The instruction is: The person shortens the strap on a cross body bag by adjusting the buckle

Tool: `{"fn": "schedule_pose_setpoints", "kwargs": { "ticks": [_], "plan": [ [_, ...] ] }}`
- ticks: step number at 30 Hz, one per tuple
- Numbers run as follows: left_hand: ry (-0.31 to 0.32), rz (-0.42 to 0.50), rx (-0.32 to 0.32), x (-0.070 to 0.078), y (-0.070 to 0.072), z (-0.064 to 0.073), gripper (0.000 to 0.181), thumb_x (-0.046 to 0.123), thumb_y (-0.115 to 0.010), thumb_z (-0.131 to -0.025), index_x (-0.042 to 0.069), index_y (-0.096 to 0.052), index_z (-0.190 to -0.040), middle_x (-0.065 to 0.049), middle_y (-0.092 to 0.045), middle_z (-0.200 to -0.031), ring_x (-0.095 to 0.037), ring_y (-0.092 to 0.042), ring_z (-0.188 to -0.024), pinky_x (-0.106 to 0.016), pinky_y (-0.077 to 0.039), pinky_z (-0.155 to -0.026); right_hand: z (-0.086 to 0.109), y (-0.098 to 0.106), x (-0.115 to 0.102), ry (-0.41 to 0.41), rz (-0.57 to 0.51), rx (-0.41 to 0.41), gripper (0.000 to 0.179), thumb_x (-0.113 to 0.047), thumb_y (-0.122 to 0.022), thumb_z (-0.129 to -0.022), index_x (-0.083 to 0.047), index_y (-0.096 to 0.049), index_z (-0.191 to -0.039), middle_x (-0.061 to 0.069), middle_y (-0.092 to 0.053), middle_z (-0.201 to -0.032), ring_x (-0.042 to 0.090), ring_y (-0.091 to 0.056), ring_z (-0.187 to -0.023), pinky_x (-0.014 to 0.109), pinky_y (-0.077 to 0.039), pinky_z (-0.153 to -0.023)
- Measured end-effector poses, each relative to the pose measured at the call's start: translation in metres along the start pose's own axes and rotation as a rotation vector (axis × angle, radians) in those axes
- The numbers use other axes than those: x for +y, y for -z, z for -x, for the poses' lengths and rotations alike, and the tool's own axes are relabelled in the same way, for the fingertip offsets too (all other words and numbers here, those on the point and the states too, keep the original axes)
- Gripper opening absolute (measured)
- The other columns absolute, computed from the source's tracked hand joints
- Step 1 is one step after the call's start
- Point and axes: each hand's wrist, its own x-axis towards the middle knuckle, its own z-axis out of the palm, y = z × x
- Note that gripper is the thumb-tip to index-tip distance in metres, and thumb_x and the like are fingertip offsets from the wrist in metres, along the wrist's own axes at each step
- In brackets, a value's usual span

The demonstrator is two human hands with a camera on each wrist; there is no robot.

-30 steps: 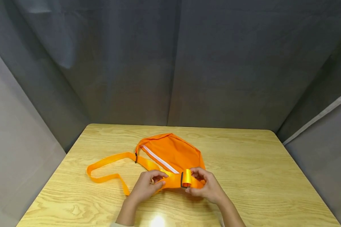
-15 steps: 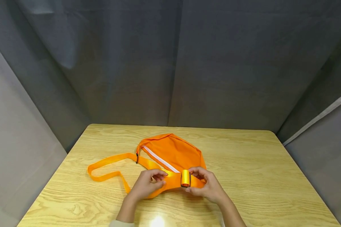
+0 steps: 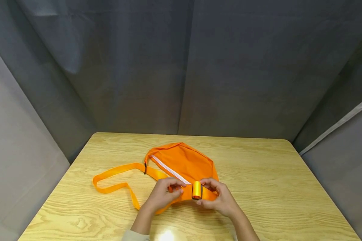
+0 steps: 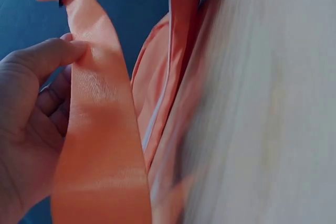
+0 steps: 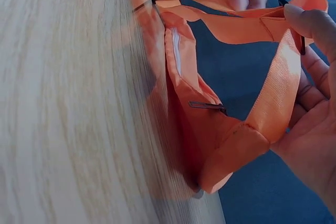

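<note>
An orange sling bag [image 3: 188, 162] with a white zipper [image 3: 169, 168] lies on the table, its orange webbing strap [image 3: 117, 169] looping out to the left. At the bag's near side my right hand [image 3: 220, 197] holds a black strap slider [image 5: 303, 45] by its edges, thumb on one side and fingers on the other. A short loop of webbing [image 3: 196, 190] stands up through that slider. Left of it, my left hand [image 3: 166, 193] pinches the flat strap between thumb and fingers. In the left wrist view the strap [image 4: 102, 114] runs taut past the thumb.
A second black ring [image 3: 145, 168] joins the strap to the bag's left corner. A dark zipper pull [image 5: 207, 106] hangs by the bag's end. The wooden table [image 3: 274, 187] is bounded by grey curtains [image 3: 229, 67] behind and at both sides.
My left hand has slid right along the strap, closer to the slider. The standing webbing loop has shifted slightly left and now sits centred in the slider. My right hand has stayed nearly still.
</note>
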Motion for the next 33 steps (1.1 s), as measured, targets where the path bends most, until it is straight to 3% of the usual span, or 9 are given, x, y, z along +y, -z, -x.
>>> {"fn": "schedule_pose_setpoints", "kwargs": {
  "ticks": [5,10,15,19,26,33],
  "plan": [
    [0.053,-0.004,0.017,-0.005,0.01,0.008,0.014,0.003,-0.068,-0.083,0.013,-0.071,-0.093,0.005,-0.062,-0.082,-0.012,-0.055,-0.071,-0.025,-0.044,-0.061,0.0,0.0,-0.001,-0.014,-0.037,0.012,0.048,-0.005,-0.084,-0.065,-0.009,-0.062,-0.107,0.002,-0.063,-0.088,0.021,-0.056,-0.08,0.028,-0.045,-0.072],
    [0.046,0.015,-0.015,-0.005,0.009,0.008,0.016,0.009,-0.07,-0.082,0.016,-0.07,-0.096,0.008,-0.062,-0.083,-0.012,-0.056,-0.074,-0.027,-0.047,-0.063,-0.001,-0.004,-0.001,-0.008,-0.064,-0.002,0.046,-0.009,-0.083,-0.067,-0.009,-0.061,-0.108,0.002,-0.063,-0.089,0.022,-0.056,-0.081,0.029,-0.045,-0.073],
    [0.029,0.072,-0.042,-0.002,0.0,0.003,0.018,0.014,-0.072,-0.082,0.018,-0.07,-0.1,0.001,-0.064,-0.093,-0.018,-0.058,-0.082,-0.031,-0.049,-0.07,0.0,-0.008,-0.002,-0.02,-0.082,-0.022,0.047,-0.007,-0.083,-0.067,-0.009,-0.061,-0.108,0.002,-0.063,-0.091,0.022,-0.056,-0.082,0.029,-0.045,-0.075],
    [0.004,0.109,-0.046,0.001,-0.006,-0.001,0.019,0.009,-0.071,-0.082,0.015,-0.069,-0.1,-0.005,-0.064,-0.095,-0.022,-0.059,-0.084,-0.034,-0.05,-0.073,-0.001,-0.009,-0.003,-0.025,-0.09,-0.025,0.047,-0.005,-0.083,-0.067,-0.008,-0.061,-0.109,0.003,-0.063,-0.093,0.023,-0.057,-0.084,0.03,-0.045,-0.075],
    [0.012,0.06,-0.02,0.004,-0.003,-0.001,0.018,0.011,-0.072,-0.082,0.018,-0.07,-0.099,0.008,-0.063,-0.089,-0.011,-0.057,-0.079,-0.028,-0.048,-0.068,0.001,-0.004,-0.001,-0.034,-0.026,-0.01,0.047,-0.01,-0.084,-0.066,-0.01,-0.061,-0.108,0.001,-0.063,-0.088,0.02,-0.057,-0.08,0.029,-0.045,-0.073],
    [0.07,0.02,-0.021,0.006,0.01,0.004,0.013,0.013,-0.07,-0.084,0.018,-0.07,-0.096,0.005,-0.063,-0.088,-0.012,-0.056,-0.079,-0.029,-0.047,-0.069,0.002,0.004,-0.002,-0.121,0.008,-0.016,0.048,-0.017,-0.085,-0.066,-0.012,-0.062,-0.108,0.001,-0.062,-0.088,0.022,-0.055,-0.08,0.028,-0.045,-0.071]
  ]
}}
